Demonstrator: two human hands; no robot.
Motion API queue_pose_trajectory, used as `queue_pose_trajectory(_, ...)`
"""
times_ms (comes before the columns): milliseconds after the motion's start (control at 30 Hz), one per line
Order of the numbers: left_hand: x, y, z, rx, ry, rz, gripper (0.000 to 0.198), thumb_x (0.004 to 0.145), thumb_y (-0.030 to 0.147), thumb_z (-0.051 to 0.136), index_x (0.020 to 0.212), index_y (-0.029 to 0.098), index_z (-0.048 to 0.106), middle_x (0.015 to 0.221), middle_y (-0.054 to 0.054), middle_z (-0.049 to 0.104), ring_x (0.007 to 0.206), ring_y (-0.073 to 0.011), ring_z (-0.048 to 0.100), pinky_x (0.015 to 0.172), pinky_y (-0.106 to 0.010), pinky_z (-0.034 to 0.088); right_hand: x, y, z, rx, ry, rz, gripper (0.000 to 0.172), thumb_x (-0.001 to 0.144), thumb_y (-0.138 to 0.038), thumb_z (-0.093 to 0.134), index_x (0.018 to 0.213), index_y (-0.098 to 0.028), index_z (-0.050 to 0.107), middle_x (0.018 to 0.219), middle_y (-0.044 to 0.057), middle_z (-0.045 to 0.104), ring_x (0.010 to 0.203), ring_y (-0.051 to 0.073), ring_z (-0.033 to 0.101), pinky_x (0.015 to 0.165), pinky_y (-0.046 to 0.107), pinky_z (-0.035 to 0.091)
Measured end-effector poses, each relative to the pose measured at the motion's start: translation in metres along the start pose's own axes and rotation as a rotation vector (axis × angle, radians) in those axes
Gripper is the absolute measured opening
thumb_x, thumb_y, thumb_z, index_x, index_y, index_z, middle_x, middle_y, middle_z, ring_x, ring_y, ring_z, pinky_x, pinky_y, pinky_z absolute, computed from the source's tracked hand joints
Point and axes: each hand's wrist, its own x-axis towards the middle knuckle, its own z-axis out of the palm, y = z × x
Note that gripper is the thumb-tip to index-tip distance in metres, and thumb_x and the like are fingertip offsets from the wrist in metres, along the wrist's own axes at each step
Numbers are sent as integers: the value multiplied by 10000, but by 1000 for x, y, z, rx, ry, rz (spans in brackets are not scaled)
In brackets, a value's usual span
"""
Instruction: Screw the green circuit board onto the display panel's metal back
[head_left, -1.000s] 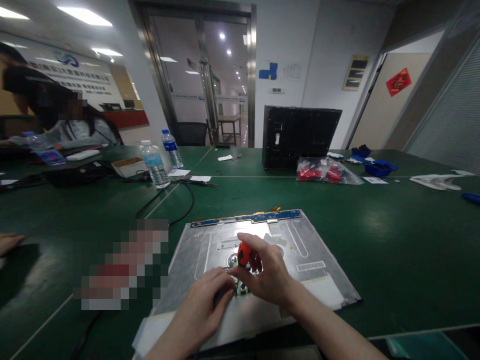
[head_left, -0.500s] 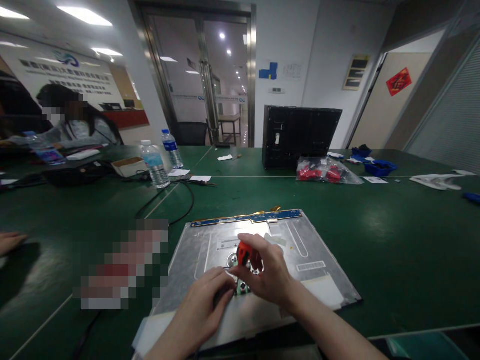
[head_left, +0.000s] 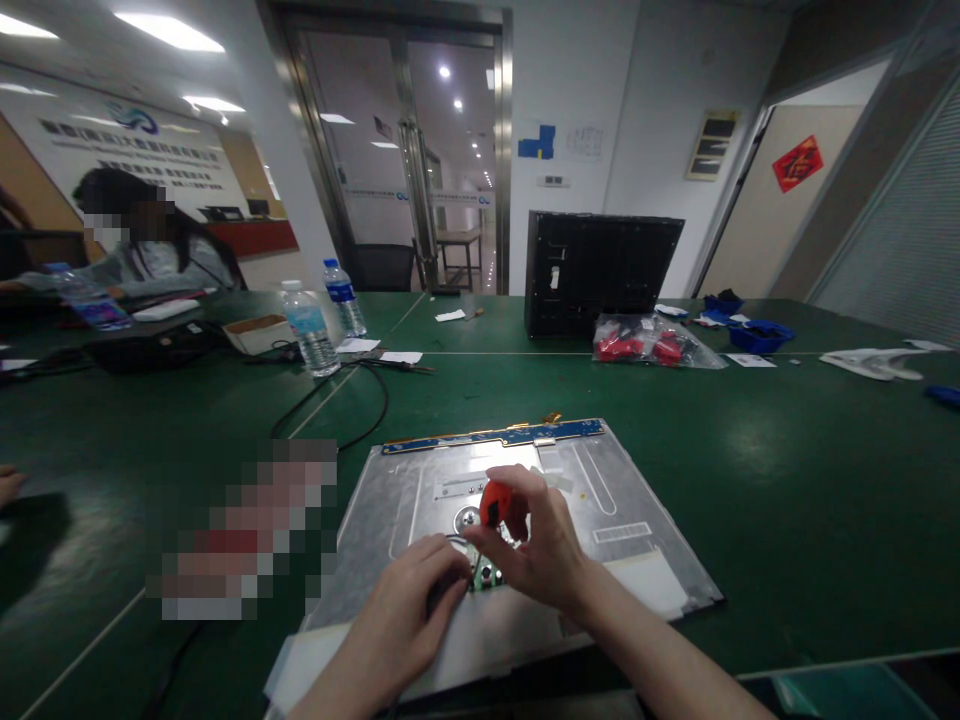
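A screwdriver [head_left: 494, 503] with a red-orange and black handle is held upright, slightly tilted, in the fingers of my right hand [head_left: 536, 535]. Its shaft points down at a small green circuit board [head_left: 491, 575] on a silver metal panel [head_left: 630, 500]. My left hand [head_left: 424, 590] lies at the left edge of that board, fingertips pinched together by the screwdriver's tip; what they hold is hidden. A dark wire [head_left: 456, 540] runs beside these fingertips. Along the panel's far edge sits a long blue circuit strip [head_left: 502, 437]. The screwdriver's tip is partly covered by my left fingers.
Water bottles [head_left: 309, 330] and a black cable [head_left: 386, 400] are at the left on the green table [head_left: 810, 500]. Farther back stand a black monitor [head_left: 600, 275], a plastic bag with red items [head_left: 652, 345] and blue trays [head_left: 759, 337]. A person [head_left: 161, 240] sits at far left.
The screwdriver handle and my right hand have shifted slightly right, showing more of the shaft. My left hand stays in place. Another person's hand at the left edge has drawn back outward.
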Motion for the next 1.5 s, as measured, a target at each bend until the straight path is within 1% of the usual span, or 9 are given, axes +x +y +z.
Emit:
queue_pose_trajectory(100,0,0,0,-1,11,9,151,859,155,455,805,203,588,825,-41,645,762,-191,610,673,-285,477,0,1,-1,21,-32,-1,441,877,-303,602,1268,-252,405,790,-25,564,502,78,433,459,199,391)
queue_pose_trajectory(300,2,4,0,-4,2,-17,163,862,156,446,781,201,580,787,-32,636,751,-188,608,665,-277,471,-1,-3,-4,88,-85,52,559,848,-136,492,1382,-215,349,955,50,636,593,99,537,491,203,438)
queue_pose_trajectory(433,1,3,-1,-7,-7,-8,162,861,157,446,798,201,588,810,-35,639,766,-191,610,673,-280,473,0,-3,-2,50,-39,34,509,857,-197,556,1327,-241,367,859,0,595,506,77,462,453,195,395)
queue_pose_trajectory(567,-1,0,0,-13,5,-9,162,862,162,448,800,200,593,833,-42,645,773,-195,612,678,-286,478,1,0,-1,-9,-7,4,445,864,-293,617,1264,-263,423,765,-40,512,505,81,406,471,208,379)
queue_pose_trajectory(833,2,5,-2,-2,6,-20,159,855,159,451,778,198,585,782,-37,632,739,-189,603,648,-274,463,2,-6,-6,102,-100,62,556,863,-141,490,1397,-219,353,967,43,620,630,99,541,522,199,448)
queue_pose_trajectory(1000,1,2,-1,-8,-2,-6,156,861,150,447,813,197,589,836,-42,639,782,-193,611,683,-288,468,2,-3,-3,5,-25,19,437,867,-259,589,1274,-238,430,793,-21,557,502,77,431,471,201,393)
queue_pose_trajectory(1100,-1,-1,2,-8,14,10,151,866,153,446,817,196,582,839,-42,638,773,-190,608,678,-289,467,2,-3,-5,-28,-31,6,444,869,-332,606,1266,-237,432,772,-23,544,511,88,424,474,213,394)
queue_pose_trajectory(1333,0,1,1,9,3,-7,153,866,156,449,784,201,571,781,-29,624,742,-184,602,650,-275,457,2,-6,-8,36,-85,51,492,887,-189,483,1366,-213,371,897,29,620,550,92,501,481,210,415)
queue_pose_trajectory(1500,0,0,0,-5,-4,-15,151,865,160,445,816,199,583,845,-42,638,784,-192,612,690,-296,473,2,-1,-4,-29,-4,-28,428,891,-293,590,1286,-257,429,749,-34,547,523,95,425,507,218,403)
